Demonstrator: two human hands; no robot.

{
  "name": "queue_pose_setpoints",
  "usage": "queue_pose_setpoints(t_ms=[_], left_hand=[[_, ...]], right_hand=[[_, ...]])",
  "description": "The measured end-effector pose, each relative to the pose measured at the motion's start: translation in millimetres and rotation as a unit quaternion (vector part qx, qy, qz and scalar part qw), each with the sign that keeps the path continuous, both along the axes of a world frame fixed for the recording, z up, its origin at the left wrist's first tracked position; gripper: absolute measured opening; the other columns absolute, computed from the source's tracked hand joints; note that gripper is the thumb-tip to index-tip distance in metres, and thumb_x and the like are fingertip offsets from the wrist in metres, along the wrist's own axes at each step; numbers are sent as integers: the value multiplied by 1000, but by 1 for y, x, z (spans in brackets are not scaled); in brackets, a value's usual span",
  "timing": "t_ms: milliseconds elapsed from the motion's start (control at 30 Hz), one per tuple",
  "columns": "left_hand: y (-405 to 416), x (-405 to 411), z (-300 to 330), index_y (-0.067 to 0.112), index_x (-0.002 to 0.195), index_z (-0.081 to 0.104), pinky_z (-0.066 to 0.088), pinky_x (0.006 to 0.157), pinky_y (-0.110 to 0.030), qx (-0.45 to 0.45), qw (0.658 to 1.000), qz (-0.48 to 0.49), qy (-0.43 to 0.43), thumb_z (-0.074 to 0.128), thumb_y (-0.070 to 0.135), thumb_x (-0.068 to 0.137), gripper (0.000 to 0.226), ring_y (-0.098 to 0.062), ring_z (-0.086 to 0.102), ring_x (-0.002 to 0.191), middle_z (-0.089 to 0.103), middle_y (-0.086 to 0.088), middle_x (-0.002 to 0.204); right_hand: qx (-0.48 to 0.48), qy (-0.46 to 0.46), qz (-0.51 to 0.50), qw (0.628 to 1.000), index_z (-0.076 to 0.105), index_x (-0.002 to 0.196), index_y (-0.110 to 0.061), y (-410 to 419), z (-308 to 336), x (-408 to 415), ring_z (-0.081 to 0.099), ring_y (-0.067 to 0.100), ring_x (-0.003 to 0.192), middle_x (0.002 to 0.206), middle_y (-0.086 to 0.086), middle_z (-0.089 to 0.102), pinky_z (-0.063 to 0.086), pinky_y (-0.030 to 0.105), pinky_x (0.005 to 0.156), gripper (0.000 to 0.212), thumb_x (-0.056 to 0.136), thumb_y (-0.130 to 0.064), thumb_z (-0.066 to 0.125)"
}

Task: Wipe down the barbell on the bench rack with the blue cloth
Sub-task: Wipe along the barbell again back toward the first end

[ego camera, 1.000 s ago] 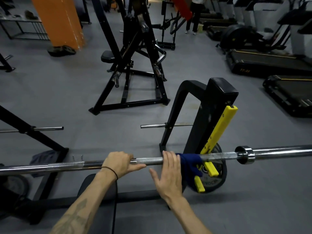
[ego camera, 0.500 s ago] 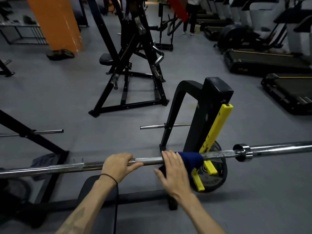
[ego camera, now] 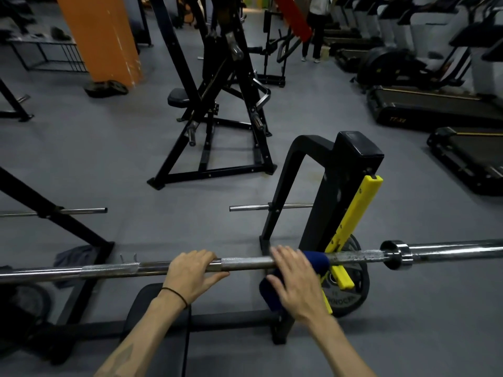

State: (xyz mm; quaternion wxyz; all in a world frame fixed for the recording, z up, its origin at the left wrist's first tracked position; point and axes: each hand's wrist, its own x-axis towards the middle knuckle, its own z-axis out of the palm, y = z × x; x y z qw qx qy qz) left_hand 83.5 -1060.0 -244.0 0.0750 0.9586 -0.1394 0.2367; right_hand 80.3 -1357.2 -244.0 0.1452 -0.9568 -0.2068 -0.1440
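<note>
The chrome barbell [ego camera: 245,263] lies across the view on the bench rack, its collar [ego camera: 394,254] at the right. My left hand [ego camera: 190,273] grips the bar near the middle, fingers over the top and thumb underneath. Just to its right, my right hand [ego camera: 295,281] lies over the bar with fairly straight fingers and presses the blue cloth [ego camera: 315,261] onto it. The cloth wraps the bar beside the yellow rack hook [ego camera: 356,213], and a fold of it hangs below my palm.
The black rack upright [ego camera: 345,186] stands just behind the cloth, with a weight plate [ego camera: 351,295] on the floor below. The bench pad [ego camera: 152,322] is under my arms. A black machine frame [ego camera: 217,118], treadmills [ego camera: 435,104] and a person [ego camera: 313,28] stand farther off.
My right hand has slid a little to the right along the bar with the cloth, which now rides higher over the bar. My left hand has kept its grip.
</note>
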Motion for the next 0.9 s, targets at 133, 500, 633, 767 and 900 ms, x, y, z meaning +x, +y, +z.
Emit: queue_pose_setpoints(t_ms=[133, 500, 633, 767, 900], left_hand=[[-5, 1, 5, 31, 77, 63, 45, 50, -28, -3, 1000, 16, 9, 45, 80, 79, 52, -10, 56, 53, 58, 14, 64], [-2, 3, 1, 32, 70, 59, 45, 49, -28, 0, 999, 23, 22, 43, 84, 78, 55, -10, 55, 51, 56, 12, 59], [-8, 4, 4, 30, 63, 58, 42, 45, -26, -6, 998, 51, 28, 43, 84, 77, 58, -13, 51, 44, 54, 12, 53], [-8, 3, 2, 30, 62, 55, 40, 46, -26, -4, 998, 50, 29, 41, 84, 78, 58, -13, 51, 45, 53, 11, 53], [-8, 3, 5, 29, 63, 55, 37, 46, -25, -15, 998, 47, 29, 43, 84, 76, 57, -13, 50, 45, 53, 11, 53]], right_hand=[[116, 13, -182, 976, 43, 153, -7, -5, -6, 0, 35, 28, 150, 155, 13, 49, 16, 43, 127, 77, 106, -64, 22], [43, -3, -104, 994, 35, 158, -17, -28, -7, -4, 29, 20, 154, 162, 6, 42, 17, 41, 128, 69, 107, -62, 26], [131, 8, -200, 971, 44, 153, -8, 26, -8, -6, 27, 28, 154, 158, 15, 46, 10, 45, 129, 80, 104, -68, 25], [81, 14, -60, 995, 38, 158, -12, 55, -10, -22, 23, 24, 157, 165, 7, 33, 5, 40, 129, 78, 105, -68, 30], [-12, -20, -11, 1000, 34, 161, -19, -12, -7, -8, 25, 21, 156, 166, 2, 32, 12, 40, 130, 67, 106, -57, 35]])
